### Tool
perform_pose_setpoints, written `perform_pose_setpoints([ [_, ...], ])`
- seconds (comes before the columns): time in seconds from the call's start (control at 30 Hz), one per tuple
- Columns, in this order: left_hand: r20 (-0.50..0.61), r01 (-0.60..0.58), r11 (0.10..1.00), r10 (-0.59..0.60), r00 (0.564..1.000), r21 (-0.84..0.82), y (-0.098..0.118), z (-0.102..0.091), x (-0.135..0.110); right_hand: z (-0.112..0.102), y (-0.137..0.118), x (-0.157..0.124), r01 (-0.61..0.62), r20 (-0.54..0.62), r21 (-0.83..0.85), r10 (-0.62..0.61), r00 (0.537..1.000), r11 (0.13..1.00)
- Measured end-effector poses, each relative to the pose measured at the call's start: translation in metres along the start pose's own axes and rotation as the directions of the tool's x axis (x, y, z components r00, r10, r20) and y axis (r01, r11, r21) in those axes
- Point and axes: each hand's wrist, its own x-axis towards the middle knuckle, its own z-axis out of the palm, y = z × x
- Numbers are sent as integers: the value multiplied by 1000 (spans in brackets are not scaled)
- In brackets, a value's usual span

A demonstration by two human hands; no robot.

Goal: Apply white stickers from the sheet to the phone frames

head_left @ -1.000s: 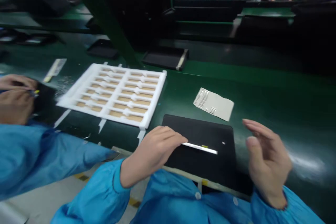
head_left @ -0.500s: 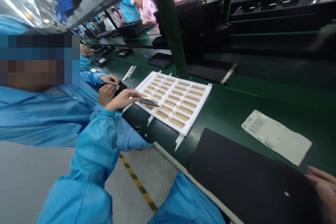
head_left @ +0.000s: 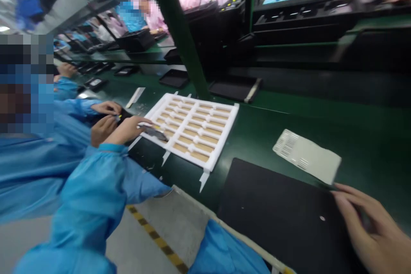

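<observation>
My left hand [head_left: 125, 130] reaches out over the near left corner of a white foam tray [head_left: 221, 137] with rows of tan-bottomed slots. Pinched in its fingers is a thin dark rectangular piece [head_left: 156, 133] with a bit of yellow at its edge; its exact kind is unclear. At the far right, my right hand [head_left: 374, 222] rests by the right edge of a black mat [head_left: 272, 209], fingers stretched out and nothing visible in them. Just beyond those fingertips lies a pale sheet of labels [head_left: 308, 156], partly peeled into strips.
A co-worker in a blue sleeve [head_left: 77, 107] works close on my left, hands [head_left: 104, 122] near a small part. A green post [head_left: 180, 30] rises behind the tray. Black trays [head_left: 234, 87] stand along the back, with people across the line. White tape tabs [head_left: 204, 180] stick out from the tray.
The view has swung to the right, so the scene sits further left. More of my right hand shows, its fingertips at the mat's edge. My left hand still holds the dark piece.
</observation>
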Motion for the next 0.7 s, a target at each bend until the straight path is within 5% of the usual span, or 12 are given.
perform_pose_setpoints([
  [0.1,-160,-64,998,66,985,15,43,2,-19,9,-1,1,53,32,12,-54,998,999],
  [0.2,-385,-387,920,339,858,-53,129,29,-34,19,-1,2,142,84,-64,-136,987,988],
  [0.3,-214,-763,616,732,646,-195,242,74,-48,23,-4,9,203,119,-132,-188,975,970],
  [0.37,-23,-830,500,853,521,-247,309,101,-52,23,-8,16,219,142,-142,-199,970,965],
  [0.4,13,-832,490,863,504,-259,335,113,-51,23,-9,21,225,152,-138,-203,967,965],
  [0.5,16,-799,556,823,568,-228,377,141,-38,26,-11,35,242,153,-124,-223,963,962],
  [0.6,-32,-762,623,770,637,-175,377,161,-21,32,-12,50,231,79,-137,-222,972,963],
  [0.7,-147,-748,643,734,663,-166,369,175,-10,44,-14,67,206,-14,-143,-210,978,968],
])
